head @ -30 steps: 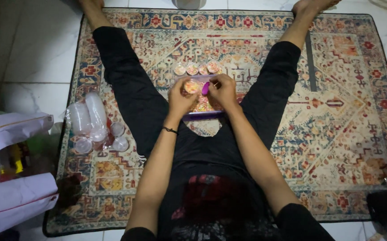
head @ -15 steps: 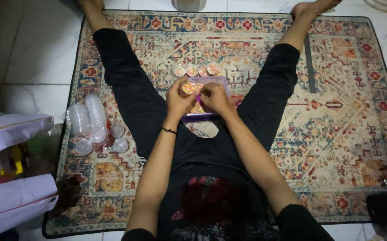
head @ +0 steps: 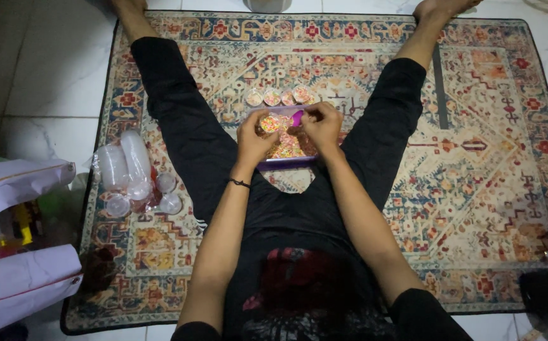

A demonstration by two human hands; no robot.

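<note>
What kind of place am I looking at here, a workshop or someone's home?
Most likely a room in a home: the person sits on a patterned rug laid over white floor tiles, with clear plastic cups stacked beside them on the rug, no workbench.

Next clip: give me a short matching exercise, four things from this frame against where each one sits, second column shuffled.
Things:
1. small filled cups
2. purple tray
3. stack of clear cups
4. white bags

Places:
A. on the rug's left side, beside the leg
B. under both hands
C. at the frame's left edge, off the rug
D. in a row just beyond the tray

Pairs: 1-D, 2-B, 3-A, 4-C
</note>
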